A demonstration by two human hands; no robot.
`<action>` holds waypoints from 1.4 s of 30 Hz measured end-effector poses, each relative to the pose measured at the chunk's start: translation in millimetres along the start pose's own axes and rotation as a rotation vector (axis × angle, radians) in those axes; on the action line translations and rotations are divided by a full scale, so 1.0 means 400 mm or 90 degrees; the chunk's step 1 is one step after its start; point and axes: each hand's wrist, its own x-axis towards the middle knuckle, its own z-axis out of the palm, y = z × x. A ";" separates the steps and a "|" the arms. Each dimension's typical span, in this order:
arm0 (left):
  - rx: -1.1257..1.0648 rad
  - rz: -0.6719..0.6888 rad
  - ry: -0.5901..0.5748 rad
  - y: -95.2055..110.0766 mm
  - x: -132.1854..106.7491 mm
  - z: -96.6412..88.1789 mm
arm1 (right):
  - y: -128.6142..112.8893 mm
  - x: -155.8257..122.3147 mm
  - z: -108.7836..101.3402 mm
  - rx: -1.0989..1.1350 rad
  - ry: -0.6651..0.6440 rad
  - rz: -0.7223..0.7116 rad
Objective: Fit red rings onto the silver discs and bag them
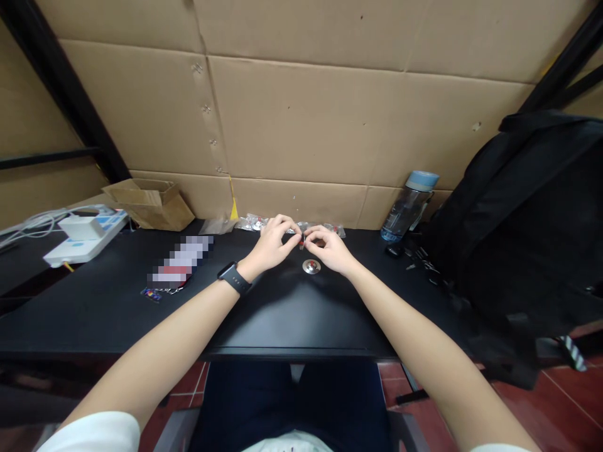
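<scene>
Both hands are raised above the middle of the black table, fingertips almost meeting. My left hand, below a dark wristwatch, is closed in a pinch of thumb and fingers. My right hand pinches from the other side. Between them is a small part with red and silver on it, mostly covered by the fingertips; its kind is too small to tell. Just below the hands, a round shiny metal disc with a red centre lies on the table. Behind the hands, clear plastic bags with shiny pieces lie along the cardboard wall.
On the left are a white power strip with cables, an open brown paper bag and a blurred-out flat item. To the right stand a clear bottle with a blue lid, keys and a large black backpack.
</scene>
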 end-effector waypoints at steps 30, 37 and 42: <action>0.077 -0.001 -0.241 -0.048 -0.012 0.013 | -0.010 -0.013 -0.034 -0.249 -0.167 -0.067; 0.154 -0.005 -0.280 -0.078 -0.030 0.034 | -0.051 -0.028 -0.050 -0.451 -0.287 0.075; 0.227 0.089 -0.250 -0.060 -0.031 0.023 | -0.064 -0.030 -0.035 -0.582 -0.274 0.090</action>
